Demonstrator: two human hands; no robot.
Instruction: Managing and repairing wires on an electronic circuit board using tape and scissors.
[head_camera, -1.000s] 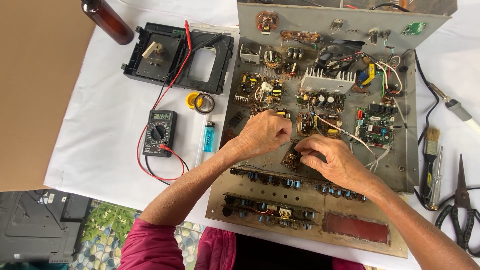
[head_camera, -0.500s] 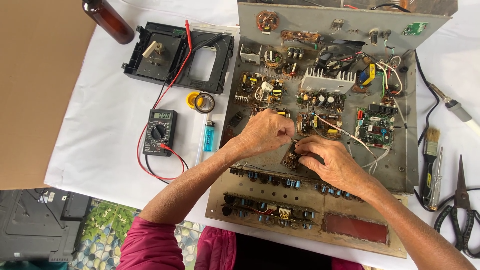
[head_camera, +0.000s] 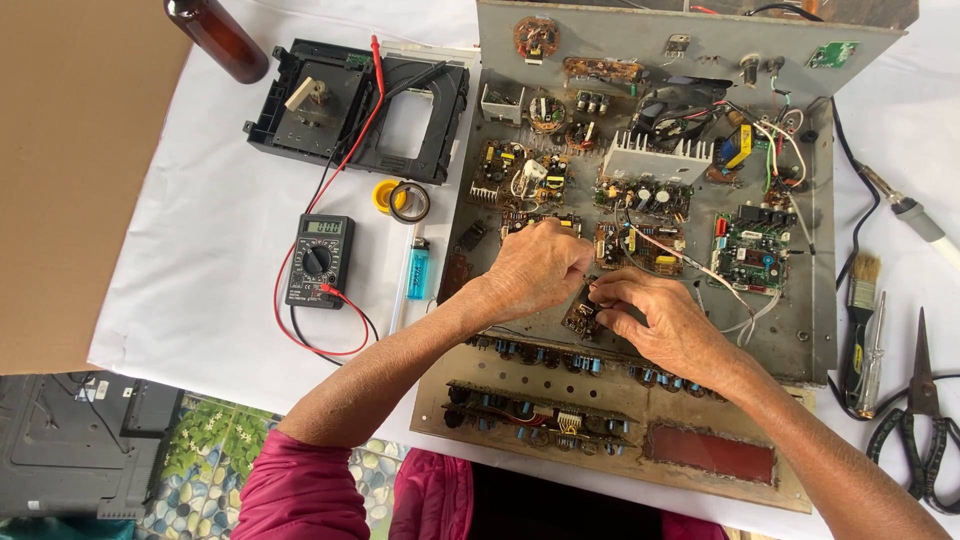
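A white-covered surface (head_camera: 220, 300) carries an open metal chassis (head_camera: 815, 330) toward its right edge, a black multimeter (head_camera: 318, 259) left of it, and a black drive tray (head_camera: 330, 110) with a brown bottle (head_camera: 218, 38) near the far edge. Scissors (head_camera: 920, 420) and a brush (head_camera: 858, 310) lie along the right edge.

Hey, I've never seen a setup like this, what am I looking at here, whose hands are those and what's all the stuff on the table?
The picture comes from a camera worn on a person's head, looking down at their own two bare hands. Both hands work over an opened metal chassis filled with circuit boards and wires. The left hand and the right hand meet at a small brown circuit board; the fingers pinch something tiny there, too small to make out. On the white sheet to the left lie a multimeter with red and black leads, a blue lighter, two rolls of tape, a black plastic tray frame and a brown bottle. To the right are a brush, scissors and a soldering iron.
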